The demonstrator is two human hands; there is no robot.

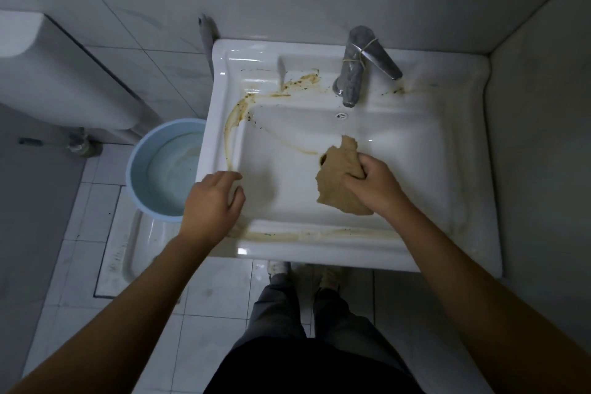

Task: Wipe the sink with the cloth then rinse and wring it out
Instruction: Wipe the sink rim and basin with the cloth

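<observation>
Right hand (372,184): inside the sink basin, right of its middle; fingers (357,167) curled tight and bunching the cloth.
Left hand (211,201): over the sink's near-left corner; fingers (231,176) loosely bent and slightly spread, holding nothing. Whether they touch the rim I cannot tell.
Cloth (337,181): one, tan and crumpled, low in the sink basin. Its right edge is gathered in the right hand's fingers, the rest spreads out to their left and toward the back wall of the sink.
Sink (319,254): one, white and rectangular.
Brown streaks (229,133): along the sink's left ledge, back ledge and front ledge, with one thin line running down into the basin up to the cloth.
Tap (354,69): one, metal, on the sink's back ledge, with a band wound round it.
Bucket (160,169): one, pale blue, on the floor just left of the sink, with water in it.
Hands: two.
</observation>
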